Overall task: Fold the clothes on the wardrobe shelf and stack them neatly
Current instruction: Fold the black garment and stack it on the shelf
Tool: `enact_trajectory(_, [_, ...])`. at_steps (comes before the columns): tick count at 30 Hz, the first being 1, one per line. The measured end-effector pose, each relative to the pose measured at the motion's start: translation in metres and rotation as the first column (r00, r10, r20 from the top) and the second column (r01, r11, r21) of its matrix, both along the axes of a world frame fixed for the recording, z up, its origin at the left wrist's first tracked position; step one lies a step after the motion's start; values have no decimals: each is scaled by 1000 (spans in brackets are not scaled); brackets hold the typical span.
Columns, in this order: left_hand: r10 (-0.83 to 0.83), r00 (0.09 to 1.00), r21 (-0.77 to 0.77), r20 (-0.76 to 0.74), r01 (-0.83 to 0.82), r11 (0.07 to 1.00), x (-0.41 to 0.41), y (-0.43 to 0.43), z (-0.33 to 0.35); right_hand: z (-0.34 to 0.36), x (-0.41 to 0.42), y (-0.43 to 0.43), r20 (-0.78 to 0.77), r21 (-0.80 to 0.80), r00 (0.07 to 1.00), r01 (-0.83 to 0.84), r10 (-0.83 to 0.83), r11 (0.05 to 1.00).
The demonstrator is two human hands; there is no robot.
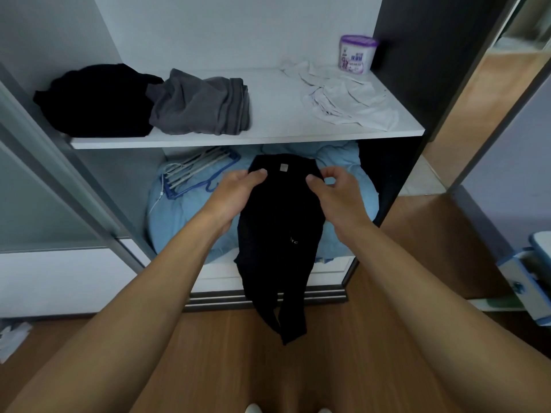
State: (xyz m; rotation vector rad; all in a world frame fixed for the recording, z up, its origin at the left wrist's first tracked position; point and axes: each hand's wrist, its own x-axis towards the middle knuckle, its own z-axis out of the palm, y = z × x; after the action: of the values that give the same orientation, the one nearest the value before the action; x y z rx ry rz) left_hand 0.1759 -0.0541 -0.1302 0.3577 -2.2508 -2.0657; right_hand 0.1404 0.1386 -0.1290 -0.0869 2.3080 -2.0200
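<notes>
Wardrobe interior, sliding door open, wood floor below; white shelf at chest level. Black garment hangs in mid-air in front of the lower compartment, held up at its top edge, small label showing at 12 o'clock, the rest trailing to a narrow tail at 6 o'clock. Left hand pinches the top edge at about 10 o'clock; right hand pinches it at about 2 o'clock, thumb and fingers closed on the cloth. Fabric looks thin, light and limp: it will sag and twist rather than hold a crease, so the top corners seem the sound grip, with a flat surface needed for folding. Behind it, pale blue bedding with hangers at 10 o'clock. On the shelf: black pile at far left, touching a grey garment; a rumpled white garment at right, unfolded; a purple-lidded tub at the back corner.
</notes>
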Motion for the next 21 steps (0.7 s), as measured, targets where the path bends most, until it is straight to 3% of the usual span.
enact_trajectory(6, [-169,986,1,-8,169,986,3,35,6,4,24,-23,10,-22,985,-174,175,984])
enact_trajectory(11, [-204,979,28,-18,204,979,7,34,7,11,29,-15,3,-67,959,-282,282,957])
enact_trajectory(14, [-177,982,125,-62,183,975,9,33,4,14,29,-9,-3,-107,937,-349,351,931])
enact_trajectory(21, [-238,968,117,-79,247,962,14,31,3,13,30,2,-102,114,917,-375,386,920])
